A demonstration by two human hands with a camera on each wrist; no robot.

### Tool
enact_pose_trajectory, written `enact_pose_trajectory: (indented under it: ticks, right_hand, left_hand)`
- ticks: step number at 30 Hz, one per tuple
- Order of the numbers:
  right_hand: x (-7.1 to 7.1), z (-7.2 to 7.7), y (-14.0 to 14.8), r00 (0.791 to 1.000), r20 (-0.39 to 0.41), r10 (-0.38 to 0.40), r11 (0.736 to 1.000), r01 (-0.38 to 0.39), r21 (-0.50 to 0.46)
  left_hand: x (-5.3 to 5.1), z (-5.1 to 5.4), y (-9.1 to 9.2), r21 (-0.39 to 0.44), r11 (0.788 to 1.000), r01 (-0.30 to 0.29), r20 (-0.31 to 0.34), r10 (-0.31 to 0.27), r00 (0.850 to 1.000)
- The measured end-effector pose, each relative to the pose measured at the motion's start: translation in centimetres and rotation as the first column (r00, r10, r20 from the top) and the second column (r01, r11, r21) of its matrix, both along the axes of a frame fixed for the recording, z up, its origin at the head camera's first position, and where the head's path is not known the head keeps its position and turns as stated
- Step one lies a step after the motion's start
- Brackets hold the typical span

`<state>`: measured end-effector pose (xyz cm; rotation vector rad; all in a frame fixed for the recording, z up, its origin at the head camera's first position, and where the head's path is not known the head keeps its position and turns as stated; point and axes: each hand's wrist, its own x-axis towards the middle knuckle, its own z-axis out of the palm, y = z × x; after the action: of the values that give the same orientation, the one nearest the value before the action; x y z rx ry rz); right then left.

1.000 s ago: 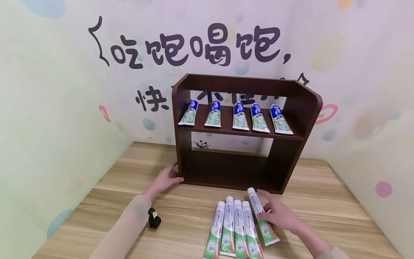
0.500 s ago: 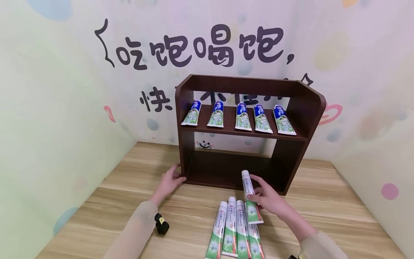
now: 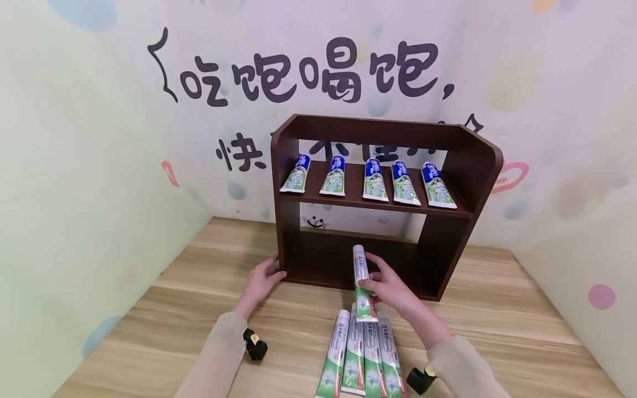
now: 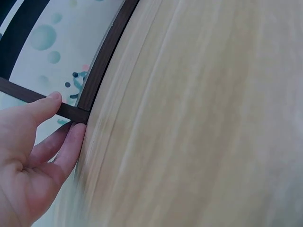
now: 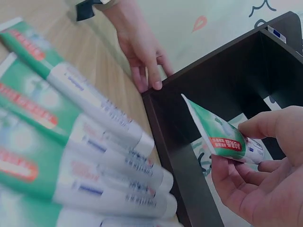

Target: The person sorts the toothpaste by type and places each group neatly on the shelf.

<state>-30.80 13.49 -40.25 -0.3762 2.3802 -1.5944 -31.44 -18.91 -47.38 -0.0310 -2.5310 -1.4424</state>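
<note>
In the head view my right hand pinches a green and white toothpaste tube, cap up, in front of the lower compartment of the dark brown shelf. The right wrist view shows the tube between the thumb and fingers of that hand. My left hand grips the lower left front corner of the shelf; in the left wrist view, that hand's thumb and fingers lie on either side of the dark side panel. Several more green and white tubes lie side by side on the table.
Several blue and green tubes lie spaced along the shelf's upper level. The shelf stands on a wood-grain table, with a printed wall behind. A black wrist device is by the left sleeve.
My right hand has lifted the tube from beside the others and carried it left and up towards the lower compartment. The left hand stays on the shelf corner; the view has shifted slightly.
</note>
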Motion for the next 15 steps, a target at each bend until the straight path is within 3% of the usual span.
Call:
enact_pose_trajectory:
  ticks: [5, 15]
  right_hand:
    - [-1.0, 0.2, -1.4, 1.000, 0.004, -0.001, 0.999, 0.001, -0.039]
    - [-3.3, -0.1, -3.8, 1.000, -0.003, -0.008, 0.992, 0.007, -0.124]
  left_hand:
    - [0.3, 0.0, 0.0, -0.058, 0.998, 0.003, 0.017, -0.002, 1.000]
    - [0.7, 0.2, 0.1, 0.004, 1.000, -0.023, 0.029, 0.023, 0.999]
